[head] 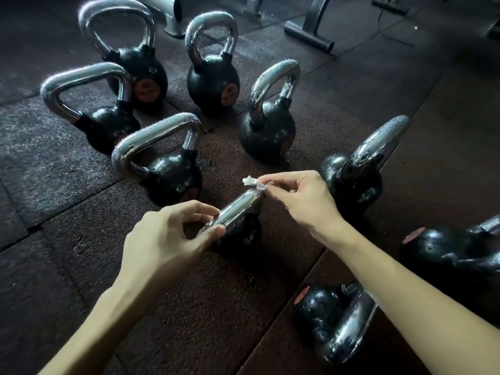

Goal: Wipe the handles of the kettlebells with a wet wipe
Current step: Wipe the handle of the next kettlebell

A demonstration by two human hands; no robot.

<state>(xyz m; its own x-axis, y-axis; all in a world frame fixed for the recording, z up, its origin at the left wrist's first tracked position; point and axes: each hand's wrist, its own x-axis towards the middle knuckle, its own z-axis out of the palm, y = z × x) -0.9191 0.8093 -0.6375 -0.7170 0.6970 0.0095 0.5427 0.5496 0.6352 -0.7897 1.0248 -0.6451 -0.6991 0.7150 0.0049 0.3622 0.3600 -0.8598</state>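
A black kettlebell [240, 234] with a chrome handle [238, 209] stands on the floor right in front of me. My left hand [167, 236] pinches the near end of that handle between thumb and fingers. My right hand [300, 198] pinches a small crumpled white wet wipe [253, 182] just above the handle's far end. Several more black kettlebells with chrome handles stand around it, among them one [167, 174] to the left and one [354, 177] to the right behind my right hand.
Two kettlebells lie on their sides at the right, one [335, 320] under my right forearm and one [454, 250] at the frame edge. Dark rubber floor tiles [54, 163] cover the ground. Gym bench legs [311, 33] stand at the back.
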